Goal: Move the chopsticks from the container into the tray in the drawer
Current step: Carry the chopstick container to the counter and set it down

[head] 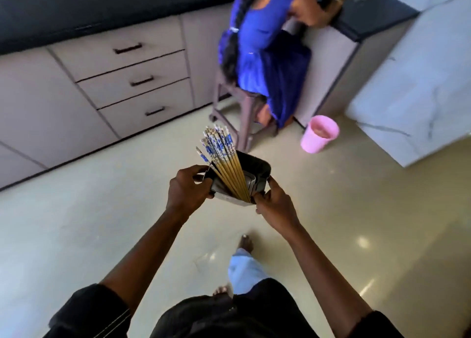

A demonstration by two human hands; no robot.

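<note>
Both hands grip the black container [242, 182], left hand [187, 187] and right hand [274, 201] on opposite sides; the chopsticks [224, 159] lean out leftward. Best keep it level walking toward the shut drawers [132, 83] beyond.

A pink bucket [319, 137] stands on the pale glossy floor [356, 210], just beside the corner of a grey cabinet with a dark countertop [377, 14]. Left of the bucket, a person in blue clothing [265, 57] sits on a brown stool [239, 103]. Further left of the bucket, three closed drawers [135, 80] with dark handles are stacked below a dark counter.
</note>
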